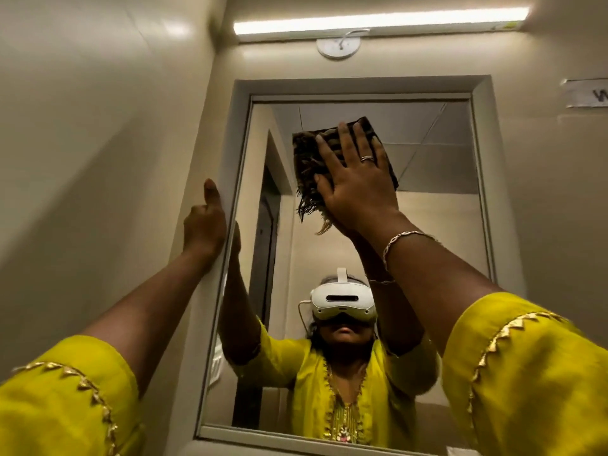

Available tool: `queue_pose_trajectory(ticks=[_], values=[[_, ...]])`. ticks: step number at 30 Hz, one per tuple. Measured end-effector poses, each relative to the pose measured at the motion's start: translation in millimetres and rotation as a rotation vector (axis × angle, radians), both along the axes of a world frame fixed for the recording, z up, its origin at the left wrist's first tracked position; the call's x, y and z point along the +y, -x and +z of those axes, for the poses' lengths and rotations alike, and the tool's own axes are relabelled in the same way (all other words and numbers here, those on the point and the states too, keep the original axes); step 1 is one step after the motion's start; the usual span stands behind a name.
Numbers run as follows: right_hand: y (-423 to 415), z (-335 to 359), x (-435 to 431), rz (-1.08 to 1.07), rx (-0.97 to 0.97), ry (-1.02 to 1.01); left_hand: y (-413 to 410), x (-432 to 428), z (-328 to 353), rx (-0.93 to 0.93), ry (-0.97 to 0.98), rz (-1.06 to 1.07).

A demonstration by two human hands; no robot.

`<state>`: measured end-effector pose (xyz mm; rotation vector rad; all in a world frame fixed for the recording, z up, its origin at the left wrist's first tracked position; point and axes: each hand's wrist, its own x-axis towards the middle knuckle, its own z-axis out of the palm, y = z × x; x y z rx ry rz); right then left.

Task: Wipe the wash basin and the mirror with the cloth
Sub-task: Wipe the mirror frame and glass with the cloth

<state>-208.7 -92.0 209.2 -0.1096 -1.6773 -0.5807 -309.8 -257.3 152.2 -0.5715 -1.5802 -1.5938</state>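
Note:
A tall wall mirror (437, 205) in a pale grey frame fills the middle of the view. My right hand (357, 182) lies flat with fingers spread on a dark brown fringed cloth (304, 159), pressing it against the upper part of the glass. My left hand (204, 222) rests on the outer left edge of the mirror frame (230, 179), thumb pointing up, its fingers hidden behind the frame edge. The wash basin is out of view below.
A lit tube light (378, 23) runs along the wall above the mirror, with a round white fitting (339, 46) under it. A paper label (585, 93) is stuck on the wall at the right. A cream tiled side wall (98, 126) stands close on the left.

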Motion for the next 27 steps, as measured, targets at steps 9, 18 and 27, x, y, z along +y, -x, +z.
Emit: queue_pose_trajectory(ticks=[9,18,27], values=[[-62.1,4.2,74.6,-0.048,0.072,0.131,18.1,2.5,6.2,-0.073,0.025,0.052],[-71.8,-11.3,90.1,-0.085,0.192,0.229,12.4,1.0,1.3,-0.046,0.0,-0.021],[-30.1,-39.6,42.0,-0.052,0.285,0.362,20.0,-1.5,-32.2,-0.052,0.002,-0.244]])
